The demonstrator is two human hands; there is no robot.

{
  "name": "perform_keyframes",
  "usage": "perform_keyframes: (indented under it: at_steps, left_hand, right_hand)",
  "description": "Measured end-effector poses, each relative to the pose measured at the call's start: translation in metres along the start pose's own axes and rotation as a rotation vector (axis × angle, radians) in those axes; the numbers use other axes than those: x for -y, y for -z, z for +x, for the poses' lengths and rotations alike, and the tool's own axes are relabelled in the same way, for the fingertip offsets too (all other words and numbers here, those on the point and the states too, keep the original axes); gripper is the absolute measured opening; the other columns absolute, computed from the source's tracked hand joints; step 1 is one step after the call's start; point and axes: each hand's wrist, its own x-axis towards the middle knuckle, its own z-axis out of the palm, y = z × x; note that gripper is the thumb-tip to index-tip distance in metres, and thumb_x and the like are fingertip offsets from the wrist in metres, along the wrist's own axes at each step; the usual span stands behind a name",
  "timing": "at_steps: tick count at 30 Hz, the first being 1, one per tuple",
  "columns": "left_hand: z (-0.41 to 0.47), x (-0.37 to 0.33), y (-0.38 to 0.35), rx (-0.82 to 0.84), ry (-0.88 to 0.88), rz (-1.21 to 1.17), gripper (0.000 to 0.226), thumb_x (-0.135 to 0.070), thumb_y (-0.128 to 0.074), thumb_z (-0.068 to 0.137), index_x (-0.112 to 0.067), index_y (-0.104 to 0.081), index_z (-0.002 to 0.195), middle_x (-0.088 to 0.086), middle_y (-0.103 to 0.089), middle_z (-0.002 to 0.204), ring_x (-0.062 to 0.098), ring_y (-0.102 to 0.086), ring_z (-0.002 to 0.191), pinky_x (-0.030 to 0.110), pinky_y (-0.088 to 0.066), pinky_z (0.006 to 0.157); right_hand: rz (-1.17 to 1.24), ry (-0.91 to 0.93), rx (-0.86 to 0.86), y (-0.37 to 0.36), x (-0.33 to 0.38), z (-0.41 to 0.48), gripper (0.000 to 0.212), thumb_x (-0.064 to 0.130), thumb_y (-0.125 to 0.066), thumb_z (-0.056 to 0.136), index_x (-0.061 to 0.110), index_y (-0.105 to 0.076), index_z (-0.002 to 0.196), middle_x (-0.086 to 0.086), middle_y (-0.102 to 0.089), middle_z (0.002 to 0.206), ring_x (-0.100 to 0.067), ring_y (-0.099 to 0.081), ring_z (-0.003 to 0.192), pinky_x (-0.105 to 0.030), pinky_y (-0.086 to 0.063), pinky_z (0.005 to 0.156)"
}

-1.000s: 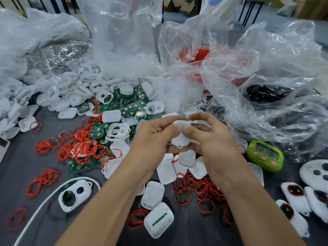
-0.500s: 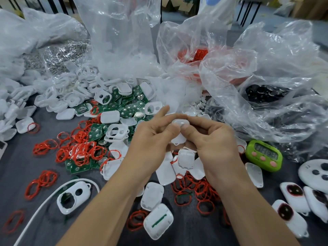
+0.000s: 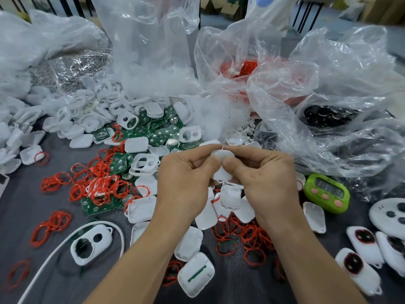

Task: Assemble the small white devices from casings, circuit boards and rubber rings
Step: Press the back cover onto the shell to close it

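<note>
While the small white casing (image 3: 222,174) was held up over the middle of the grey table (image 3: 24,216), just above a scatter of casing halves (image 3: 142,208) and loose red rubber rings (image 3: 247,236), it was gripped from both sides. The left hand (image 3: 186,185) was curled round its left edge, thumb pressed on the near face and forefinger hooked over the top. The right hand (image 3: 270,183) was closed on the right edge in the same way, so that the two thumb tips nearly met on the shell. A sliver of red (image 3: 222,148) was seen at the top rim between the forefingers. It was taken to be a rubber ring being seated in the casing's groove, though the groove itself was hidden by the fingers. The step was judged to call for light, even pressure worked round the rim a little at a time, with the ring left untwisted and unstretched. If it were pushed hard at one point, it could be expected to spring out at the opposite side. The shell would best be turned in the fingers rather than re-gripped, since so small a part could easily be dropped among the like parts below. Whether a circuit board was already inside could not be told; green boards (image 3: 162,133) lay heaped farther back on the table.
</note>
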Motion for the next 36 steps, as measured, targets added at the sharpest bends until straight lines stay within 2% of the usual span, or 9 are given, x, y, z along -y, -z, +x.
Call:
perform_keyframes:
  at_steps: [9,12,15,20,23,28,30,33,36]
  left_hand:
    - [-0.001,-0.002,0.000,-0.058,0.067,0.025,0.022,-0.005,-0.076,0.089,-0.027,-0.082,0.092,0.002,-0.080,0.080,0.030,-0.076,0.081,0.033,-0.063,0.063]
    - [-0.003,-0.005,-0.001,-0.052,0.034,0.056,0.020,-0.009,-0.077,0.089,-0.027,-0.081,0.098,-0.002,-0.080,0.080,0.021,-0.076,0.071,0.027,-0.060,0.060]
    - [-0.005,-0.009,-0.003,-0.030,-0.011,0.042,0.025,-0.013,-0.079,0.088,-0.030,-0.079,0.106,-0.008,-0.080,0.086,0.010,-0.077,0.078,0.022,-0.060,0.065]
    - [-0.011,-0.013,-0.006,-0.087,-0.174,0.338,0.043,-0.028,-0.081,0.085,-0.069,-0.070,0.083,-0.031,-0.072,0.071,-0.008,-0.071,0.070,0.014,-0.056,0.063]
    - [-0.015,-0.010,-0.008,-0.242,-0.336,0.603,0.018,-0.040,-0.076,0.084,-0.049,-0.078,0.100,-0.022,-0.076,0.077,0.002,-0.073,0.070,0.030,-0.061,0.066]
    - [-0.010,0.004,-0.003,-0.356,-0.849,0.950,0.017,-0.018,-0.077,0.084,-0.019,-0.083,0.100,-0.003,-0.080,0.091,0.019,-0.077,0.078,0.032,-0.058,0.057]
    - [-0.008,0.007,-0.002,-0.328,-0.813,0.893,0.020,-0.018,-0.082,0.082,-0.022,-0.083,0.101,-0.006,-0.080,0.098,0.016,-0.076,0.087,0.033,-0.058,0.069]
    - [-0.007,0.005,-0.003,-0.243,-0.520,0.673,0.041,-0.020,-0.093,0.070,-0.035,-0.080,0.106,-0.020,-0.075,0.109,0.004,-0.072,0.092,0.023,-0.056,0.083]
    - [-0.004,0.000,0.003,-0.163,-0.264,0.450,0.059,-0.029,-0.095,0.066,-0.061,-0.069,0.108,-0.033,-0.068,0.114,-0.006,-0.069,0.093,0.011,-0.055,0.072]
  right_hand:
    - [-0.090,0.032,-0.058,-0.002,-0.002,-0.004,0.014,0.014,-0.087,0.082,0.025,-0.084,0.090,0.007,-0.080,0.081,-0.014,-0.078,0.078,-0.041,-0.063,0.077]
    - [0.007,-0.027,-0.025,-0.002,0.002,-0.002,0.015,0.009,-0.084,0.081,0.023,-0.085,0.086,-0.003,-0.080,0.082,-0.027,-0.078,0.079,-0.044,-0.064,0.074]
    - [0.303,-0.157,0.028,0.003,0.008,0.004,0.014,0.008,-0.079,0.071,0.014,-0.084,0.083,-0.012,-0.080,0.085,-0.025,-0.078,0.076,-0.030,-0.063,0.066]
    - [0.403,-0.201,0.025,-0.003,0.004,0.004,0.014,0.005,-0.074,0.078,0.010,-0.080,0.090,-0.011,-0.080,0.089,-0.020,-0.077,0.080,-0.028,-0.064,0.074]
    - [0.273,-0.156,-0.031,-0.013,0.001,-0.001,0.012,0.004,-0.069,0.095,0.009,-0.078,0.101,-0.009,-0.081,0.092,-0.023,-0.079,0.089,-0.027,-0.063,0.073]
    - [0.311,-0.216,0.073,-0.013,0.000,-0.002,0.018,0.008,-0.065,0.099,0.013,-0.074,0.113,-0.011,-0.079,0.099,-0.023,-0.077,0.092,-0.033,-0.063,0.081]
    - [0.353,-0.246,0.102,-0.012,0.001,0.001,0.021,0.005,-0.063,0.099,0.012,-0.073,0.117,-0.013,-0.079,0.101,-0.024,-0.075,0.091,-0.034,-0.063,0.083]
    - [0.370,-0.277,0.094,-0.006,0.001,0.006,0.027,-0.001,-0.060,0.098,0.011,-0.072,0.118,-0.015,-0.079,0.101,-0.023,-0.076,0.090,-0.031,-0.062,0.080]
    - [0.335,-0.270,0.135,0.000,0.002,0.009,0.029,-0.001,-0.061,0.098,0.011,-0.073,0.122,-0.016,-0.078,0.100,-0.023,-0.075,0.085,-0.033,-0.063,0.080]
